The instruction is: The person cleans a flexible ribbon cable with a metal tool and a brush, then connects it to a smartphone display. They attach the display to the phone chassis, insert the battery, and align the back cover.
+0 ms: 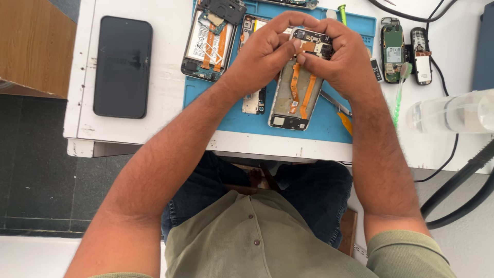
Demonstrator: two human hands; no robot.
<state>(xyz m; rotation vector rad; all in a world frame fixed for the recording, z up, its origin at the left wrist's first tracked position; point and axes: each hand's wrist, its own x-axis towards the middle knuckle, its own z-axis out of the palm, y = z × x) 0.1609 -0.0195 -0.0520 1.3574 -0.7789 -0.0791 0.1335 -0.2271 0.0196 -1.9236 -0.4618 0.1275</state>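
Opened phone frame (297, 92) with orange flex cables is held tilted over the blue work mat (329, 121), its lower end resting on or just above the mat; which one cannot be told. Its upper end is gripped from both sides. The left hand (265, 51) is closed on the frame's upper left edge, thumb pressed toward the top circuit area. The right hand (342, 56) is closed on the upper right edge, its fingers (309, 57) pinched at the small parts near the top of the frame. Whether a small tool is held between the fingers cannot be told.

Beside the frame, partly under the left hand, a narrow phone part (254, 100) is laid on the mat. Farther left on the mat a second opened phone (208, 44) with battery and orange strips is seen. A yellow-handled tool (342, 116) is laid on the mat's right side, just below the right hand. A green-handled tool (342, 11) is seen at the mat's top edge.

Off the mat, a dark intact phone (122, 67) is laid face up on the white tabletop (164, 103), well to the left. To the right, two small opened handsets (406, 54), a green toothbrush (400, 95), a clear bottle (450, 112) and black cables (463, 180) are noted.
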